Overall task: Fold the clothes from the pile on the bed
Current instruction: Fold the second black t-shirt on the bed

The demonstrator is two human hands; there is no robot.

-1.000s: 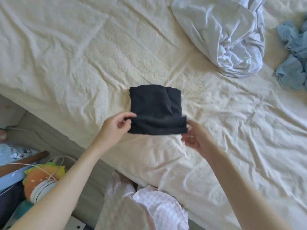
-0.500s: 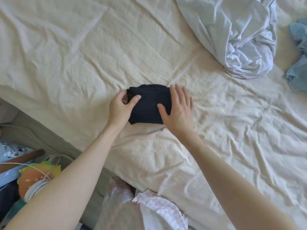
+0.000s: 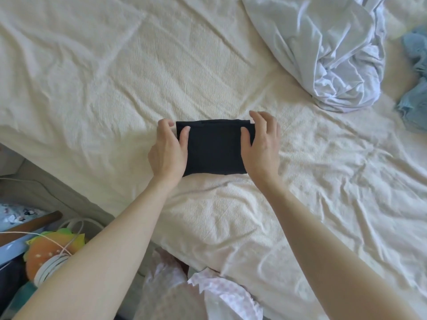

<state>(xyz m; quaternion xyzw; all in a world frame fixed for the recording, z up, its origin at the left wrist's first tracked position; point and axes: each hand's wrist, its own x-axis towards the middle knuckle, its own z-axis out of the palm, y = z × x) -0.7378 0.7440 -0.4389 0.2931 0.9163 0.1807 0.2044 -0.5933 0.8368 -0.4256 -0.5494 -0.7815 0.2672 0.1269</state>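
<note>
Nearest, pink checked fabric [image 3: 231, 299] is showing at the bed edge, and a burger-shaped toy [image 3: 49, 252] with white cable is sitting lower left. On the cream bed [image 3: 115, 88], the left hand [image 3: 167, 150] and right hand [image 3: 262, 146] are gripping the short ends of a black folded garment [image 3: 213, 146], thumbs on top, fingers curling round the edges. It is lying flat, mid-bed. To finish well, I'd judge: square the corners, keep even tension, press the layers flat before letting go. Further off, a white crumpled garment [image 3: 328, 49] and blue cloth [image 3: 413, 105] are waiting, well apart. No readable writing or labels anywhere.
</note>
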